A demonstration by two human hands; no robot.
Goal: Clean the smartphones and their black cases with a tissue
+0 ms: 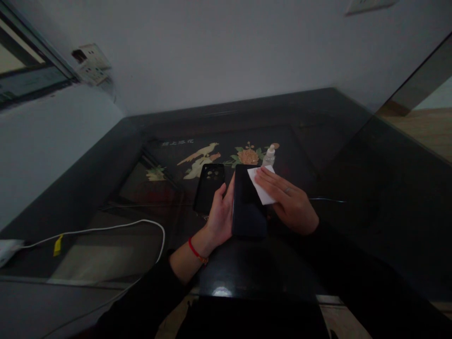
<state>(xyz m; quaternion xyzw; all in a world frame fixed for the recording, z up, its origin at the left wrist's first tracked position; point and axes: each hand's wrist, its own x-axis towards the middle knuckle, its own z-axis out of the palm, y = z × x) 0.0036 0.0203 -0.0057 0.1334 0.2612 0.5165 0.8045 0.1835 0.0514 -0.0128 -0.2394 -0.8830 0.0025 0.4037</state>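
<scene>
One white block (9, 252) is lying at the near left, and a white cable (116, 226) is running rightward from it over the counter (353, 165), with a yellow tag (58, 246) sitting against it. Farther right, a printed bird (203, 153) is showing on the far part of the counter. Nearer, a black phone case (205, 193) is lying with its camera cutouts at the far end. The left hand (221, 216), wearing a red bracelet (195, 250), is pressing its palm side against the left edge of the dark phone (249, 207). Its thumb is pointing up, apart from the phone; the other fingers are hiding, so whether they are gripping I cannot tell. A white wipe (263, 190) is covering the phone's far right part, and a small bottle (269, 155) is standing upright just beyond. The right hand (293, 205), wearing a ring (288, 190), is gripping the wipe, its fingers lying over it. Farther right, a thin cable (328, 199) is running.
</scene>
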